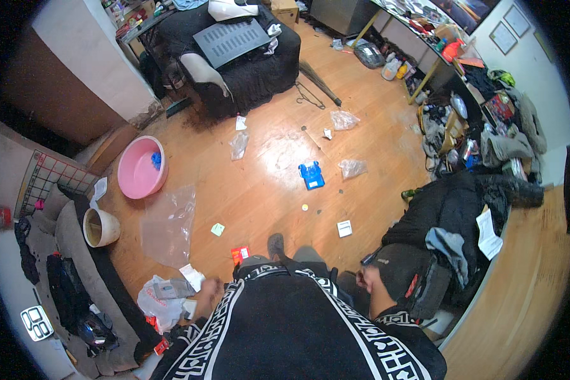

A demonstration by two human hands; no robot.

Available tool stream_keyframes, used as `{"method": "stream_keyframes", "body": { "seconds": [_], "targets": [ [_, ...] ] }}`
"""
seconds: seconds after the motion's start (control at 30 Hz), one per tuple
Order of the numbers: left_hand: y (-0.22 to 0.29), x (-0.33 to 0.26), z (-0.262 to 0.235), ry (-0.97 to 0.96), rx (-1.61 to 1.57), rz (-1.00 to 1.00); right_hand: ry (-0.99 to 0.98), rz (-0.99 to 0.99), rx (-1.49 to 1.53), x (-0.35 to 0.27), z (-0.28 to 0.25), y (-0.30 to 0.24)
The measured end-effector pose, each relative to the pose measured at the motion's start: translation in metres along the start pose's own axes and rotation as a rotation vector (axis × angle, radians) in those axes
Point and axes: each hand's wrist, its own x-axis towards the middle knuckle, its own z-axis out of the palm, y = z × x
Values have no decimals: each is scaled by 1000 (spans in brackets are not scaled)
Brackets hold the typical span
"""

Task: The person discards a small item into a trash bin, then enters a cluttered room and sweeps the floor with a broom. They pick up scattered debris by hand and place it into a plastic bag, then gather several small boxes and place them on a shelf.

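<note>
My left hand (209, 294) hangs low beside my body, near a folded white paper (192, 277) and a white plastic bag (160, 303). It is small and blurred, so its finger pose is unclear. On the other side, my right hand (366, 279) is curled closed next to a black backpack (404, 273); anything inside its fingers is hidden. Ahead of my feet, a blue plastic piece (311, 175) lies on the wooden floor. Nearer to me are a small white square box (344, 228), a green paper slip (218, 229) and a red packet (240, 254).
A pink basin (144, 168) and a cream bucket (101, 228) stand at left by a grey sofa (76, 237). Clear plastic sheeting (168, 228) and crumpled bags (353, 168) litter the floor. Farther off are a broom (321, 84), a hanger (310, 97) and a black-covered armchair (253, 82). Clutter piles up at right.
</note>
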Motion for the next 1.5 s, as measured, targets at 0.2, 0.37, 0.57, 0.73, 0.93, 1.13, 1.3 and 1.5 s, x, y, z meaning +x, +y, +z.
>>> {"method": "stream_keyframes", "body": {
  "seconds": [0.2, 0.37, 0.57, 0.73, 0.93, 1.13, 1.3, 1.5],
  "targets": [
    [251, 70, 42, 143, -47, 372, 87, 456, 755, -24, 32, -25],
    [372, 117, 94, 78, -32, 360, 37, 319, 679, 72, 0, -152],
    [432, 129, 152, 133, 114, 316, 284, -78, 428, 217, -127, -376],
    [439, 192, 153, 130, 270, 403, 430, -483, 370, 270, -245, -566],
    [533, 300, 181, -24, 121, 175, 339, -156, 494, 287, -262, -638],
    [777, 325, 246, -89, 276, 206, 193, 0, 625, 308, -240, -630],
    [937, 310, 322, -28, 360, 479, 163, 25, 641, 372, -262, -647],
    [999, 317, 417, -89, 438, 615, -93, 301, 769, 473, -276, -682]
  ]
}}
